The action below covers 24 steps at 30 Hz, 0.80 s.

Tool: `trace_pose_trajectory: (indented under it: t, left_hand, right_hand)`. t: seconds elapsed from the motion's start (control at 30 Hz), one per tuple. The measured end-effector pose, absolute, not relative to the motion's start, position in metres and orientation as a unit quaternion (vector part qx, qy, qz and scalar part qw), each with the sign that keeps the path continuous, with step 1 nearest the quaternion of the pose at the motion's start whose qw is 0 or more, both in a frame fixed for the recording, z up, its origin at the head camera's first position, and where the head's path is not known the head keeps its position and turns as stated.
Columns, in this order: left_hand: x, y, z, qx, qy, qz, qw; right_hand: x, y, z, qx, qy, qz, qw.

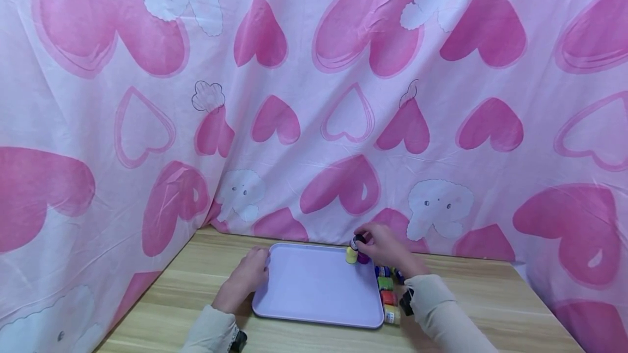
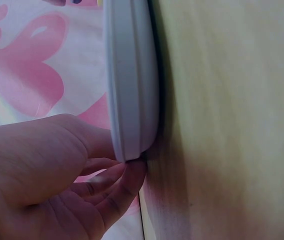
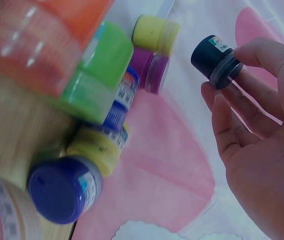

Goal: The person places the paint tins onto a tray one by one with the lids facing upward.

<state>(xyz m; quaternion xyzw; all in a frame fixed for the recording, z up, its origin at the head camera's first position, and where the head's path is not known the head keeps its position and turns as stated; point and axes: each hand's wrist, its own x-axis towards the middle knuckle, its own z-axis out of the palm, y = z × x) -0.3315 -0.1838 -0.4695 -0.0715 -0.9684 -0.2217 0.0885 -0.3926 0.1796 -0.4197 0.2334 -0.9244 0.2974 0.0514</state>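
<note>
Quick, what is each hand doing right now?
Left hand: fingers curled on the edge of the lilac tray.
Right hand: pinching a small dark-capped paint jar.

wooden table (image 1: 490, 309) | lilac tray (image 1: 314, 293) | small paint jars (image 1: 387, 298) beside tray

Tray (image 1: 314, 287): lilac plastic, smooth, faint satin sheen; rim looks moulded in the left wrist view. Table (image 1: 490, 298): light wood-grain surface, matt, likely laminate. Backdrop sheet (image 1: 314, 97): thin cloth, printed pink hearts, softly creased, matt. Small dark jar (image 3: 216, 61) in the right hand (image 1: 387, 248): dark matt-looking cap, clear glossy plastic body, paper label. Other paint jars (image 3: 102, 100): coloured plastic caps, smooth, slightly glossy, with printed paper labels. Sleeves (image 1: 441, 315): pale knit-like cloth, matt.
</note>
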Motion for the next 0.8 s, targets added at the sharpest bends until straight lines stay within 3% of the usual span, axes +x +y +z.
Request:
trace_pose_trajectory:
  t: [0.47,0.8]
  left_hand:
    - [-0.334,-0.185,-0.472,-0.064,-0.969,-0.226,0.083]
    - [-0.333,-0.186,-0.471,-0.070,-0.967,-0.226,0.092]
  right_hand:
    - [-0.395,0.150,-0.422,0.311,-0.907,0.271,0.079]
    - [-0.394,0.131,-0.425,0.288,-0.916,0.262,0.099]
